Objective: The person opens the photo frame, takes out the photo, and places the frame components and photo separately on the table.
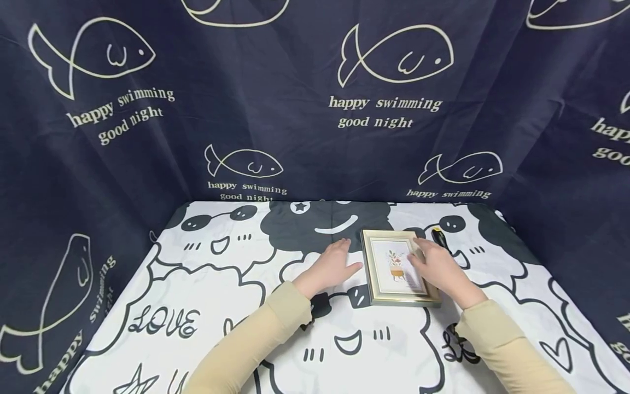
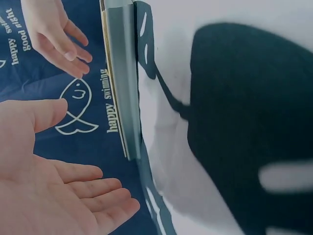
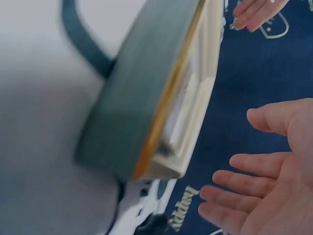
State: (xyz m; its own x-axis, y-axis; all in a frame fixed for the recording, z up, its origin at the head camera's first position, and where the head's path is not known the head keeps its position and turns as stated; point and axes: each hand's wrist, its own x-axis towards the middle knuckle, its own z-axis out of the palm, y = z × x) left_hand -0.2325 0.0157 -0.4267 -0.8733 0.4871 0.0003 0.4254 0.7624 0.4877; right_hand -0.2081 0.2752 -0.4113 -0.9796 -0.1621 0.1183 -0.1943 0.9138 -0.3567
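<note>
Picture frame (image 1: 389,282) with a gold-coloured rim lies face up on the tabletop (image 1: 221,290), to the right of the middle of the head view, between the two hands. Its print (image 1: 396,269) shows leafy sprigs in an orange pot on legs; its sides look grey-green from the wrist views. Left hand (image 1: 333,266) is just beside the frame's left edge, thumb and fingers apart and loosely extended, gripping nothing. Right hand (image 1: 439,267) overlaps the frame's right edge in the head view, also spread, with curtain showing between its fingers and the frame in the right wrist view. Just beyond the right hand lies a black-and-yellow handle (image 1: 439,237), partly hidden. Pale yellow sleeves (image 1: 256,347) cover both forearms. White cloth (image 1: 162,290) with cartoon faces and lettering covers the tabletop, and behind it hangs a dark blue curtain (image 1: 295,109) printed with outlined fish and "happy swimming good night".
</note>
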